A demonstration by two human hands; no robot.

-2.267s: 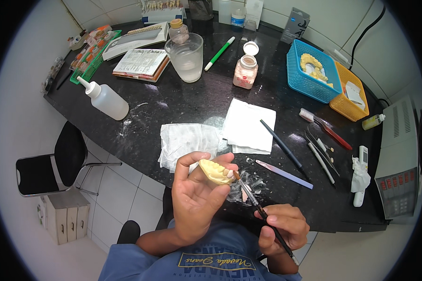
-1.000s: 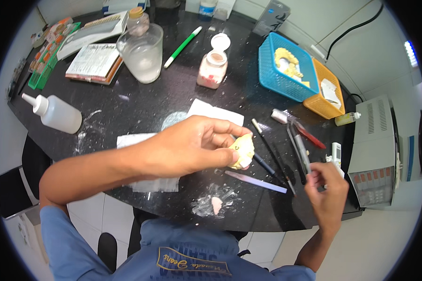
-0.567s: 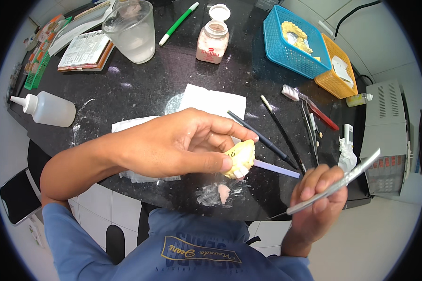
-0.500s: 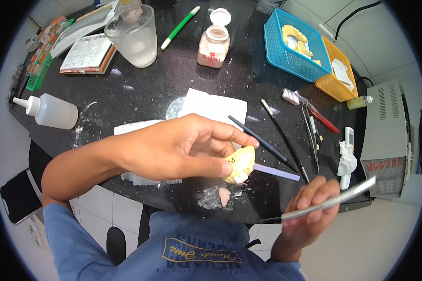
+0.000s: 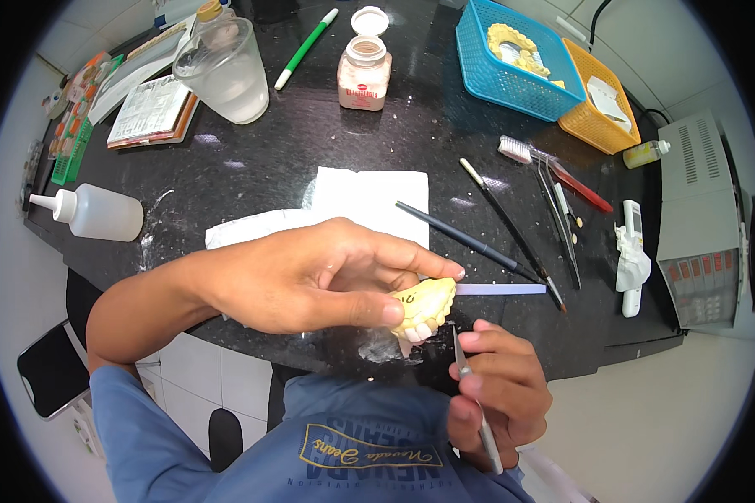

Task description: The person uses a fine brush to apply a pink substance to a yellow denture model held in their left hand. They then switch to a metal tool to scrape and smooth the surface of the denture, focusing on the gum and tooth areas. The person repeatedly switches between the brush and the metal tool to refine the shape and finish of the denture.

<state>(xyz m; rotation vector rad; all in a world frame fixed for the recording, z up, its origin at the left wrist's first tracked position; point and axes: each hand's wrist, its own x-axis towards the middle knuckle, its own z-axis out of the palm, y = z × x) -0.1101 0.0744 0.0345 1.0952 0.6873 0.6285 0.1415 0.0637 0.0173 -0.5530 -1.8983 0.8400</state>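
Note:
Between thumb and fingers, my left hand [image 5: 327,281] pinches a yellow plaster dental cast [image 5: 429,300] with white teeth along its lower edge. My right hand [image 5: 512,387] is closed around a slim metal knife [image 5: 488,438], its pointed blade tilted up just right of the cast, a small gap apart. A lilac strip [image 5: 512,289] sticks out to the right from behind the cast. Below the cast, a pink scrap [image 5: 408,347] partly shows beside whitish residue on the dark table. White paper [image 5: 373,193] lies behind my left hand.
A dark pen [image 5: 470,241], a thin brush [image 5: 512,226], tweezers [image 5: 559,222] and a toothbrush [image 5: 554,172] lie to the right. Farther back stand a blue basket [image 5: 512,84], a yellow basket [image 5: 596,126], a powder jar [image 5: 365,80] and a clear cup [image 5: 226,80]. A squeeze bottle [image 5: 105,212] is at left.
My right hand has swung left and turned the knife, bringing its blade up beside the cast. The cast stays in my left hand, slightly lower and turned. The whole view has shifted a little.

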